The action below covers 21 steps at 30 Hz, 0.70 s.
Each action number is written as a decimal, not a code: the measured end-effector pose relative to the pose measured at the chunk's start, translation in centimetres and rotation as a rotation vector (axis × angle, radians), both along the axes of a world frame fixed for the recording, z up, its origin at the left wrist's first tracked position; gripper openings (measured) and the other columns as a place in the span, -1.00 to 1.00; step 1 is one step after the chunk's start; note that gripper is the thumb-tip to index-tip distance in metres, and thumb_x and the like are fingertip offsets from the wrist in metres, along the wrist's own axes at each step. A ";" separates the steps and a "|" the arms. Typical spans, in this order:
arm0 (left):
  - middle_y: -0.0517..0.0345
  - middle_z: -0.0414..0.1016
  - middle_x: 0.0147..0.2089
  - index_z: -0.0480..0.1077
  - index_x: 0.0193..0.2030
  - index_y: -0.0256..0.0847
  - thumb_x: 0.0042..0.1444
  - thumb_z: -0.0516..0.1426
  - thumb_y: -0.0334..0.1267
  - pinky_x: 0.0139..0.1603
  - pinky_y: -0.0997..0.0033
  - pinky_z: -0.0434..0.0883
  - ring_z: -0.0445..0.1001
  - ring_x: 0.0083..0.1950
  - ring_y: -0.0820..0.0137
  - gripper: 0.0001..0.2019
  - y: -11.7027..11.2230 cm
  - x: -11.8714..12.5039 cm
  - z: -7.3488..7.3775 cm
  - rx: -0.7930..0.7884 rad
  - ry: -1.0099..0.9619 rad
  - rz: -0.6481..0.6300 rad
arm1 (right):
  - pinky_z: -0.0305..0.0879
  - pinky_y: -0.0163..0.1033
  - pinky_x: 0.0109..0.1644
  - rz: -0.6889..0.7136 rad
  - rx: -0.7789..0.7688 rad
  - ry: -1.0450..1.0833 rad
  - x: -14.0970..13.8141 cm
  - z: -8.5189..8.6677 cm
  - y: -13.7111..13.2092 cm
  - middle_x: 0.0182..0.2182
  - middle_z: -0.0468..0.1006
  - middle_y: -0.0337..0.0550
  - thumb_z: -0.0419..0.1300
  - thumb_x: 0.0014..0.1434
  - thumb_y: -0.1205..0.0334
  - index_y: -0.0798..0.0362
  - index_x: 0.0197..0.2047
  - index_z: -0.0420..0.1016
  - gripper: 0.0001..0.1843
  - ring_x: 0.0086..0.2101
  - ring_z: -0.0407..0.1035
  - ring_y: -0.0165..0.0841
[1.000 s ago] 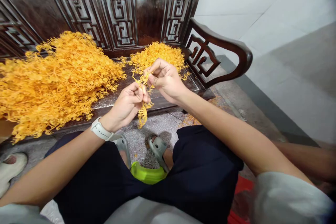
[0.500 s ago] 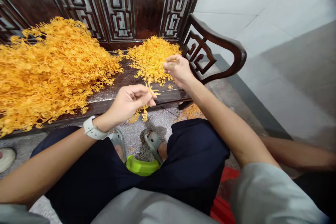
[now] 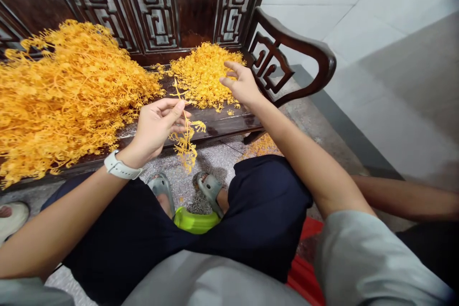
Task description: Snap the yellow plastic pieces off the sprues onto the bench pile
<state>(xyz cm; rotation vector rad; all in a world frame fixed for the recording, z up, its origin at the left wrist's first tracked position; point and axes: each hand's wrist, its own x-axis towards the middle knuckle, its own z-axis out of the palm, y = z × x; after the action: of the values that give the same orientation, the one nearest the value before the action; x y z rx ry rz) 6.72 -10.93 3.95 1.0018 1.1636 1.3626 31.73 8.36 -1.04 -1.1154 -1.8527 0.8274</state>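
**Left hand holds sprig; right hand open, hands now apart**

The left hand (image 3: pixel 156 129) pinches an orange sprig (image 3: pixel 184 137) between thumb and fingertips, a narrow grip, at center frame; one second earlier both hands met on it. The right hand (image 3: pixel 241 86) is spread wide, holding nothing, at the right edge of the smaller orange pile (image 3: pixel 202 76) on the dark wooden bench seat (image 3: pixel 218 124). The larger orange pile (image 3: pixel 68 100) lies at left.

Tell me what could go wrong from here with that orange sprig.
The thin orange branching sprig, held only by the left hand fingertips, could slip onto the speckled stone floor. The open right hand, just above the smaller fluffy orange pile, could snag it and scatter pieces across the dark wooden bench seat.
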 end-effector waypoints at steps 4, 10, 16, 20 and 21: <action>0.01 0.68 -0.27 0.64 -0.22 -0.24 0.11 0.52 -0.06 -0.38 0.52 0.63 0.62 -0.39 0.44 -0.69 0.2 0.3 -0.1 -0.017 0.011 -0.002 | 0.14 0.35 0.55 -0.006 0.044 -0.021 0.6 -0.1 0.0 0.55 0.23 0.17 0.42 0.16 -0.37 0.01 0.40 0.48 -0.08 0.55 0.03 0.16; 0.00 0.70 -0.22 0.63 -0.22 -0.22 0.13 0.51 -0.10 -0.34 0.49 0.66 0.62 -0.36 0.45 -0.72 0.5 0.5 -0.2 -0.033 0.017 0.034 | 0.28 0.24 0.46 0.013 0.104 0.026 0.7 1.0 -1.4 0.32 0.53 0.20 0.42 0.16 -0.37 0.04 0.10 0.65 -0.30 0.41 0.29 0.08; 0.07 0.70 -0.24 0.58 -0.22 -0.18 0.15 0.49 -0.08 -0.32 0.48 0.66 0.66 -0.34 0.42 -0.72 1.6 0.4 -0.7 -0.035 0.007 0.062 | 0.40 -0.28 -0.18 0.534 -0.016 0.064 -2.6 4.6 -6.5 -0.35 0.63 -0.17 0.37 0.28 -0.34 0.07 -0.18 0.65 -0.43 -0.31 0.45 -0.39; 0.13 0.68 -0.28 0.52 -0.23 -0.12 0.20 0.47 -0.08 -0.32 0.48 0.62 0.64 -0.35 0.44 -0.73 2.2 0.5 -0.7 -0.039 -0.051 0.066 | 0.28 -0.31 -0.28 0.680 0.059 -0.033 -4.1 5.0 -8.3 -0.42 0.56 -0.27 0.40 0.34 -0.17 0.09 -0.21 0.62 -0.57 -0.38 0.34 -0.46; 0.13 0.68 -0.28 0.51 -0.23 -0.12 0.22 0.45 -0.08 -0.31 0.48 0.61 0.64 -0.35 0.44 -0.74 2.3 0.6 -0.6 -0.039 -0.063 0.058 | 0.29 -0.31 -0.28 0.683 0.072 -0.031 -4.3 4.8 -8.3 -0.43 0.56 -0.26 0.39 0.37 -0.14 0.09 -0.22 0.61 -0.58 -0.39 0.33 -0.46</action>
<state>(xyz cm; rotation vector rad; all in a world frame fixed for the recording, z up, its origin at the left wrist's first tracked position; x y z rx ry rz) 7.29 -8.65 3.30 0.8972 1.1764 1.4020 27.44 0.08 3.73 -0.4329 -2.3018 1.1031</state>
